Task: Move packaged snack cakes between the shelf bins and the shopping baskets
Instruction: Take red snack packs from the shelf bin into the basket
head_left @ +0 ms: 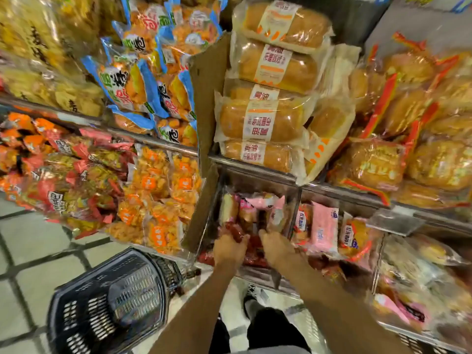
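Note:
Both of my hands reach into a low shelf bin (293, 198) that holds several small pink and red snack cake packs (258, 205). My left hand (229, 247) grips a red-wrapped snack cake (233, 229) at the bin's front left. My right hand (275, 245) has its fingers curled down among the packs; the blur hides what it holds. A dark plastic shopping basket (109, 302) stands on the floor at lower left, with nothing visible inside.
A neighbouring bin holds pink packs (323, 229). Wrapped bread loaves (265, 118) are stacked on the shelf above, beside a cardboard divider (207, 98). Orange snack bags (158, 200) fill the shelf to the left. Tiled floor (30, 246) lies left of the basket.

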